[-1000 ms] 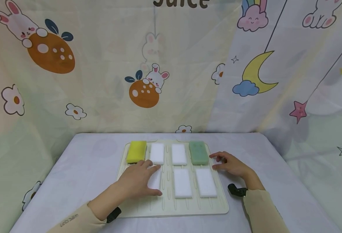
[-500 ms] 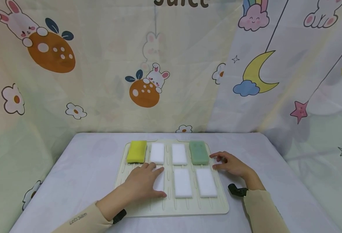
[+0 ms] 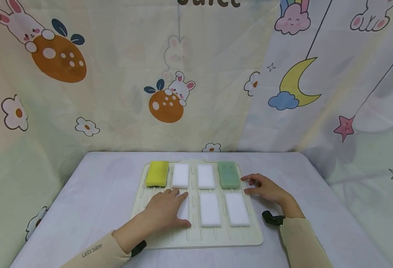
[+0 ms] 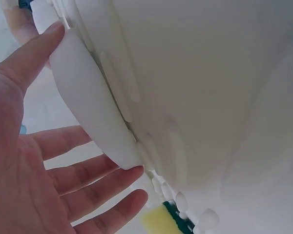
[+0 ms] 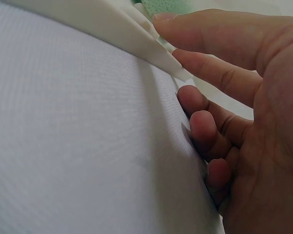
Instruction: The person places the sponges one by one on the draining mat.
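My left hand (image 3: 164,208) lies over a white sponge block (image 3: 184,211) in the front row of a cream ribbed mat (image 3: 233,240). In the left wrist view its thumb (image 4: 44,44) presses one end of the white sponge block (image 4: 90,97) while fingertips meet the other end, gripping it lengthwise. At the mat's right edge, beside a green sponge (image 3: 229,175), is my right hand (image 3: 266,188). Its thumb and index tips touch that edge, and the other fingers (image 5: 203,127) rest loosely curled by the cloth.
A yellow sponge (image 3: 157,174) and two white blocks (image 3: 181,175) fill the back row with the green one. Two more white blocks (image 3: 210,210) lie in front, right of my left hand. A white-covered table (image 3: 106,186) meets a printed cloth backdrop (image 3: 116,74).
My left hand has shifted slightly right, and the white block under it has moved the same way. It stays nearly still in the last half second. The right hand keeps its place.
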The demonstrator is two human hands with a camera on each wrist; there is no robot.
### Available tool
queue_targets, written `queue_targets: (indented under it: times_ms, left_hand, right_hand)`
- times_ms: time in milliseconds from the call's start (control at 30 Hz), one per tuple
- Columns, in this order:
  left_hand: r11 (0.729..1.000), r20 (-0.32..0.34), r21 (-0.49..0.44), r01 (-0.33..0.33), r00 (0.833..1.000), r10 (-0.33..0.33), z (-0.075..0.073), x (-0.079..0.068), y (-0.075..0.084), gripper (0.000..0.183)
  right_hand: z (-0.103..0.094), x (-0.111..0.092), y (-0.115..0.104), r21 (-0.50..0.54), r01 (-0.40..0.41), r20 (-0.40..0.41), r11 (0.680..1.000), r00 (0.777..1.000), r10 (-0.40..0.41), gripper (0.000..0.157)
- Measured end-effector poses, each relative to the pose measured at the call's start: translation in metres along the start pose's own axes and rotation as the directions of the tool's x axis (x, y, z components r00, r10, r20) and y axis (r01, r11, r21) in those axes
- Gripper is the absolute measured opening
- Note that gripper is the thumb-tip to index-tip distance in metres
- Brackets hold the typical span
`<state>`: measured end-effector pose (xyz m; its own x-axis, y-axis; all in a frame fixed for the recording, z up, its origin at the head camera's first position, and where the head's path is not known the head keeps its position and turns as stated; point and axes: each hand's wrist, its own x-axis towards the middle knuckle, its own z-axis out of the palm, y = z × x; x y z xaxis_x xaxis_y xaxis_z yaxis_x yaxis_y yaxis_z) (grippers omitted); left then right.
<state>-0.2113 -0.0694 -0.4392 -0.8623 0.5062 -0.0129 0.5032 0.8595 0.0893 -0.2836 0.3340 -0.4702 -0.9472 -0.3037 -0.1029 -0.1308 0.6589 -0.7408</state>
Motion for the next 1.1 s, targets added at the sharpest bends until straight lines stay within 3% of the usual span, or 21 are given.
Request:
queue_targets:
  times_ms: [433,1100]
  left_hand:
    - [1.000,0.002,-0.028,0.015,1.000,-0.015,0.0006,0.0043,-0.0003,0.097]
    - [0.996,-0.053,-0.084,0.018,0.998,-0.023,-0.0073,0.0025,-0.0036,0.103]
  right_hand:
    - [-0.0040,0.0022,0.0003,-0.015,-0.013,-0.002,1.000,1.000,0.013,0.050]
    - [-0.0091,0.0015,0.0039,0.029,-0.030,-0.002,0.999,1.000,0.030,0.052]
